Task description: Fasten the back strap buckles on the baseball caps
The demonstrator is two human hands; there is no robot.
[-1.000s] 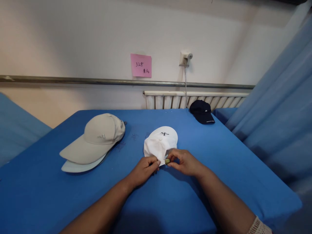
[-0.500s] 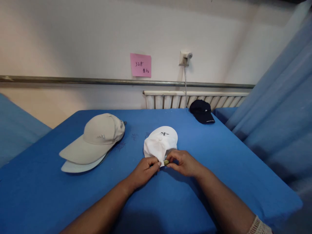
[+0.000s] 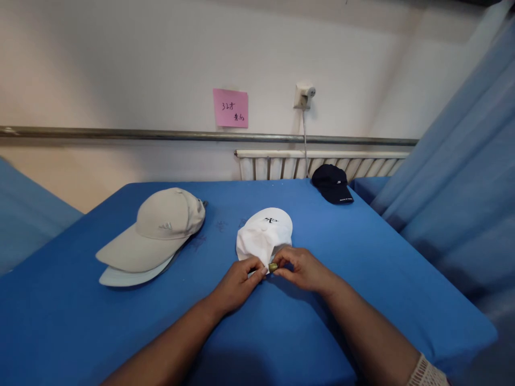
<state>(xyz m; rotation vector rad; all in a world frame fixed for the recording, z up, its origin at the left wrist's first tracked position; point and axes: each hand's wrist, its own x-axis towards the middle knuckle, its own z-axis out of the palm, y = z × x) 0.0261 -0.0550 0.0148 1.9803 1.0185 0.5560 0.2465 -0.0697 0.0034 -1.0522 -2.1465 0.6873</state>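
A white baseball cap (image 3: pixel 257 244) lies on the blue-covered table with its brim pointing away from me and a black mark on the brim. My left hand (image 3: pixel 240 282) pinches the cap's back edge near the strap. Just to the right, my right hand (image 3: pixel 302 269) is closed on a small brass-coloured buckle (image 3: pixel 273 267) at the strap. The fingertips of both hands are close together, and part of the strap is hidden behind them.
Stacked at the left are a beige cap (image 3: pixel 163 228) and a pale cap (image 3: pixel 134 276) under it. A dark navy cap (image 3: pixel 333 184) sits at the far right edge. Behind the blue table (image 3: pixel 386 300) are a radiator (image 3: pixel 273 167) and a rail; a blue curtain (image 3: pixel 462 177) hangs at the right.
The buckle is slightly turned and a touch further left, against the left fingertips. Both hands keep their grip; the whole view has shifted a little.
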